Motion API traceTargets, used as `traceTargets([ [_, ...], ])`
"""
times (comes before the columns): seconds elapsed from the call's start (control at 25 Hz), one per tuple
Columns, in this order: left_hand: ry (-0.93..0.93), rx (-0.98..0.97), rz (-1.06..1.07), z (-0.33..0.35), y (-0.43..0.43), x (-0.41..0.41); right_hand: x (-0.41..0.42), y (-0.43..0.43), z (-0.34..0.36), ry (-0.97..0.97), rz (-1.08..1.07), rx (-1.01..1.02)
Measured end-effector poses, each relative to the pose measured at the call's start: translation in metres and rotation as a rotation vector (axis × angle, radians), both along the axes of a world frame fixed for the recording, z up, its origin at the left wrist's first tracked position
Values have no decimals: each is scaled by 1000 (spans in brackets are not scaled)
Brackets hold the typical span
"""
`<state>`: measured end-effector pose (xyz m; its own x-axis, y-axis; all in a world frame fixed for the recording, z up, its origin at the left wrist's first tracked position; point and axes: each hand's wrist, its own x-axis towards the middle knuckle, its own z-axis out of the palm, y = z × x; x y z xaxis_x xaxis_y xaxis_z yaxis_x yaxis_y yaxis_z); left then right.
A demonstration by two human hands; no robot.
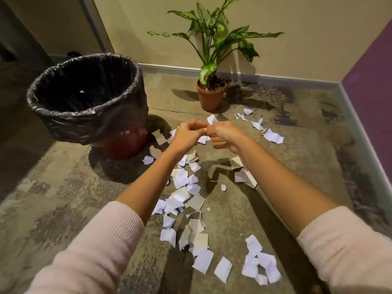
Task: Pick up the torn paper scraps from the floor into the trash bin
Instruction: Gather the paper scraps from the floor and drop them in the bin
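Note:
Several torn white paper scraps (181,180) lie scattered on the floor, from near the plant down to the lower right. The trash bin (51,112), lined with a black bag, stands at the left with a small white fleck inside. My left hand (187,135) and my right hand (226,134) meet fingertip to fingertip above the scraps, to the right of the bin. The left fingers are curled. The right thumb and forefinger are drawn together and its other fingers hang loose. Whether a scrap sits between the fingertips is hidden.
A potted plant (211,96) in a terracotta pot stands by the back wall, behind the hands. A purple wall (369,85) bounds the floor on the right. The bin's red base (125,145) shows below the bag, with scraps beside it.

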<state>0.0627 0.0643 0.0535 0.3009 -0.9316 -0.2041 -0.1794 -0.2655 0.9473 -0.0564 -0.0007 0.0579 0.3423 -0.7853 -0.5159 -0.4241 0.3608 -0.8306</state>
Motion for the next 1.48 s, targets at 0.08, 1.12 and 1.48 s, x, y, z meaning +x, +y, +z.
traceTargets([
  [0.08, -62, 61, -99, -25, 5, -27, -34, 7, -25, 128, 19, -1],
  [1.12, -1130, -946, -1792, -171, 138, -165, -170, 41, -114, 789, 67, -156],
  [1.48, -1202, -951, -1416, -164, 115, -138, -159, 31, -117, 809, 142, -177],
])
